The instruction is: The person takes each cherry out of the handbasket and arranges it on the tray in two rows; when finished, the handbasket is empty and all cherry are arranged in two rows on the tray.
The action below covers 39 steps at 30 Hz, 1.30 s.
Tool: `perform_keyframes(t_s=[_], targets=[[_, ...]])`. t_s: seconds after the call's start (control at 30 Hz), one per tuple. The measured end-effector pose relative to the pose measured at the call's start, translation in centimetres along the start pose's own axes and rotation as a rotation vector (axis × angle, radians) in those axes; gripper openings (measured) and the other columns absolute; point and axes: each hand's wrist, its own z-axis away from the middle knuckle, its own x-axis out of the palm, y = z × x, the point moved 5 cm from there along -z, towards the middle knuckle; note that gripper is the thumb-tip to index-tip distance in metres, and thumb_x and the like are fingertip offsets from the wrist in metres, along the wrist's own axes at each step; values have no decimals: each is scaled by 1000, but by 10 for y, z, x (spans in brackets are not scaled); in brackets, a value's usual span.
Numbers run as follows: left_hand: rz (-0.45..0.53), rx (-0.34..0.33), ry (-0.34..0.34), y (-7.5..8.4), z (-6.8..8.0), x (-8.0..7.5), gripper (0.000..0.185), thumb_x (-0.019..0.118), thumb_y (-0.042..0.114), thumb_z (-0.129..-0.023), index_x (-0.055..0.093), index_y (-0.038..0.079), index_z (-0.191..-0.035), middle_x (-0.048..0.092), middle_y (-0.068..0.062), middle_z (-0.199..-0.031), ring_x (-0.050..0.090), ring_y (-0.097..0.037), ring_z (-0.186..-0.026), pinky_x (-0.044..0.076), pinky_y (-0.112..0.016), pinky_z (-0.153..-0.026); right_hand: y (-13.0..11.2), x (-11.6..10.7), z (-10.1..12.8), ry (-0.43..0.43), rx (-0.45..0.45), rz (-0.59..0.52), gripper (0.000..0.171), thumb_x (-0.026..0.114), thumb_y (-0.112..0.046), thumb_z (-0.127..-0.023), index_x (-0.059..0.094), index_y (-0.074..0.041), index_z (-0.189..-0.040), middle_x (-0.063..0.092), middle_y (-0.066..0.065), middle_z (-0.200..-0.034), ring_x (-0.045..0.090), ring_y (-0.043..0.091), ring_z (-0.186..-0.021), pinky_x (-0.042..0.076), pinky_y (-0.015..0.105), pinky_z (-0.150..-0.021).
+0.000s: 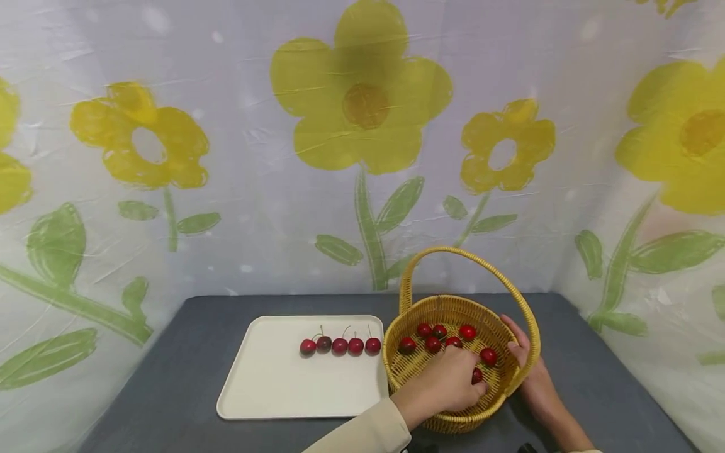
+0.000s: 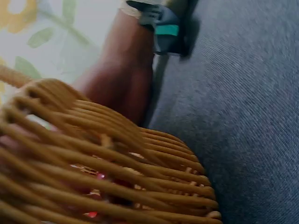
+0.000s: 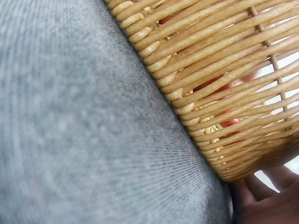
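Note:
A yellow wicker basket (image 1: 396, 365) with a tall arched handle stands at the right of the table, several dark red cherries (image 1: 488, 357) scattered in it. My left hand (image 1: 444, 380) reaches down inside, knuckles up, among the cherries; its fingertips are hidden, and one cherry shows beside the thumb. At the basket's right side, my right hand (image 1: 529, 371) grips the rim near the foot of the handle. The left wrist view shows the woven wall (image 2: 107, 154) up close, a hand behind it. Fingers (image 3: 275, 177) touch the basket's edge in the right wrist view.
Left of the basket, almost against it, lies a white rectangular tray (image 1: 272, 384). Several stemmed cherries (image 1: 340, 346) form a row on its upper right part. Both rest on a dark grey table (image 1: 164, 371), with a flower-printed curtain (image 1: 255, 220) behind.

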Motion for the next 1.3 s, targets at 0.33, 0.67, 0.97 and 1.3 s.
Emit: perform_keyframes(t_s=[0.33, 0.67, 0.97, 1.3], targets=[[-181, 135, 30, 3, 5, 2, 25, 81, 6, -93, 79, 24, -75, 58, 13, -59, 47, -1, -56, 38, -16, -51, -1, 2, -2, -3, -35, -52, 54, 32, -29, -122, 26, -23, -176, 49, -4, -160, 61, -1, -133, 59, 21, -96], [-291, 64, 74, 3, 7, 1, 28, 85, 16, -92, 78, 33, -71, 59, 14, -62, 59, -18, -98, 44, -39, -88, -2, 4, -2, 22, -16, -12, 54, 31, -31, -122, 26, -24, -176, 35, 16, -172, 54, -8, -136, 52, 13, -100], [-289, 164, 68, 4, 5, 3, 23, 80, 9, -94, 83, 27, -80, 58, 12, -58, 56, -3, -63, 44, -15, -65, -2, 4, -2, 16, 2, -13, 54, 31, -32, -122, 25, -25, -176, 35, 17, -172, 54, -8, -135, 53, 15, -99], [-153, 140, 55, 4, 6, 3, 21, 80, 7, -91, 81, 24, -78, 61, 13, -63, 48, -1, -58, 39, -14, -55, -2, 1, 1, 19, -37, -14, 54, 32, -29, -122, 26, -23, -176, 42, 6, -166, 55, -7, -136, 54, 16, -99]])
